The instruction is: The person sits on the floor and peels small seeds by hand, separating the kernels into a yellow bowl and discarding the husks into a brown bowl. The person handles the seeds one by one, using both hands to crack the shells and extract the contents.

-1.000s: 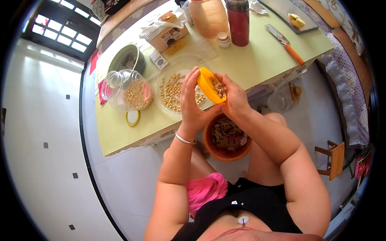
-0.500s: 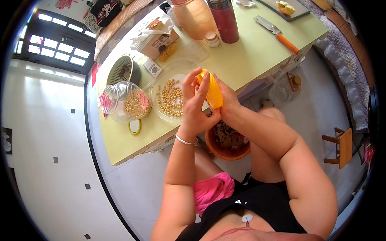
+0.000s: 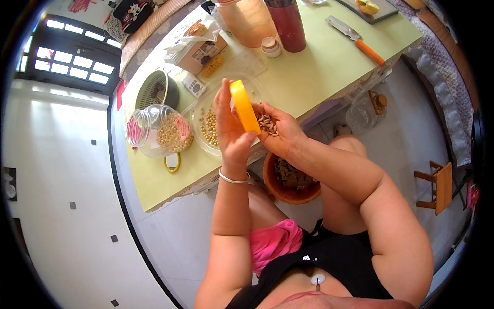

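A yellow round lid [image 3: 244, 107] stands on edge against the palm of my left hand [image 3: 231, 136], the thumb at its lower end. Beside it, my right hand [image 3: 288, 133] is cupped around a small heap of brownish-pink beans [image 3: 267, 125]. Behind my left hand lies a clear round dish [image 3: 194, 138] with pale round beans [image 3: 208, 129] spread in it. To its left a clear jar [image 3: 152, 131] rests on its side, partly filled with similar pale beans. A white disc with a yellow rim [image 3: 172, 162] lies before the jar.
Below my hands an orange-brown bucket [image 3: 293, 199] with scraps stands between my legs. A knife with an orange handle [image 3: 369, 52] lies at the table's right. Farther back are a dark red bottle [image 3: 286, 28], a green-grey basket [image 3: 165, 88] and a cardboard box [image 3: 195, 56].
My hands have parted a little. The left hand has moved left with the yellow lid, and the right hand has turned palm up, showing the brownish-pink beans in it.
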The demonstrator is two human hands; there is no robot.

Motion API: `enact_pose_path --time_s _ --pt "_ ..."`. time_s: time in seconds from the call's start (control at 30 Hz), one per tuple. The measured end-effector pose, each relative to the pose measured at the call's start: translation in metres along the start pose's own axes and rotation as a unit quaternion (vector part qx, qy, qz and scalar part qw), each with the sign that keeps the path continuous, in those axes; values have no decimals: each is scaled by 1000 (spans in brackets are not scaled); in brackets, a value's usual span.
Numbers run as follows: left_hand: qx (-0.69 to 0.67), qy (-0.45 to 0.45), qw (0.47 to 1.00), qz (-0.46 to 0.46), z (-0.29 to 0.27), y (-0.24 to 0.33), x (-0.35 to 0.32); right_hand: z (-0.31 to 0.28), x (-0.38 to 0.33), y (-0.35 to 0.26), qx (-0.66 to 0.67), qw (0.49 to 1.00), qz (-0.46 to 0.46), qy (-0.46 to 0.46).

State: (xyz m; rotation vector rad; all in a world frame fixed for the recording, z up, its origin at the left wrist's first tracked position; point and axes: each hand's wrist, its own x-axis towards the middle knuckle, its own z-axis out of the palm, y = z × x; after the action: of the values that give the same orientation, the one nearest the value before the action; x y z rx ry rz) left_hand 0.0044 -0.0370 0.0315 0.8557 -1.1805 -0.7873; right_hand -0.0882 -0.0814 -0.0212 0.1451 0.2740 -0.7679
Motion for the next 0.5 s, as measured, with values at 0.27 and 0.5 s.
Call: enact_pose_path --time_s 0.27,0.5 --pt "-267 82 959 -51 -22 -3 -2 6 -4 1 -7 1000 -1 30" --pt "413 -96 882 208 -10 7 1 -12 2 -2 -11 999 33 -31"
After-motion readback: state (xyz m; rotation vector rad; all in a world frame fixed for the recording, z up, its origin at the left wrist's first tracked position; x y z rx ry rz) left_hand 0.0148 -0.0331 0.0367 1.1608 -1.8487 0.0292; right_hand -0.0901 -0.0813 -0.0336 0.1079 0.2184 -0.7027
